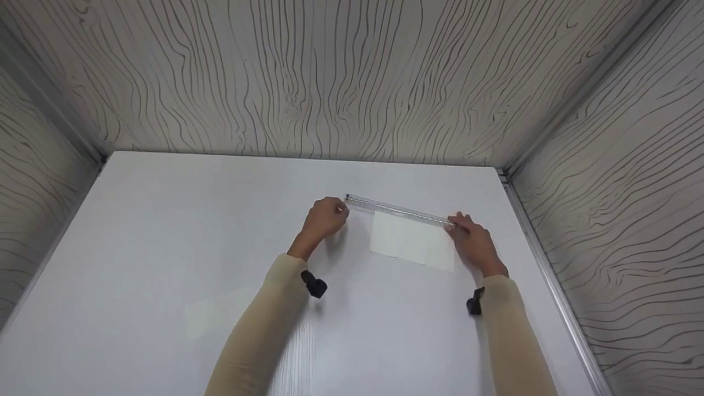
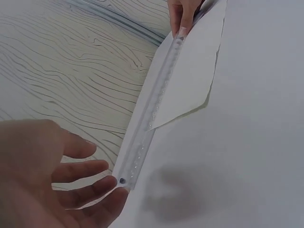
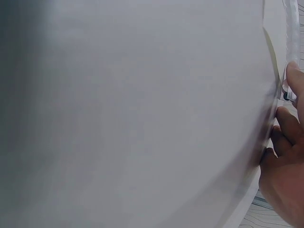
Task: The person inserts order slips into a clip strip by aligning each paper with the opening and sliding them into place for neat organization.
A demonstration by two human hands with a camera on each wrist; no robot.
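A clear plastic binder strip [image 1: 399, 210] with a row of small teeth lies slanted across the far right part of the table, white paper [image 1: 412, 239] along its near edge. My right hand [image 1: 474, 242] pinches the strip's right end; in the right wrist view the thumb [image 3: 295, 78] presses on the end, other fingers bent beside the paper's edge. At the opposite end is my left hand [image 1: 327, 215], its fingers loosely bent. In the left wrist view its fingertips [image 2: 116, 197] are right at the strip's end, beside a small dark dot. The left thumb is hidden there.
The white table [image 1: 165, 236] runs back to a wood-grain panel [image 1: 308, 82], with another panel [image 1: 621, 192] on the right. A faint pale sheet [image 1: 217, 311] lies by the left forearm. Black wrist cameras [image 1: 314, 284] sit on both sleeves.
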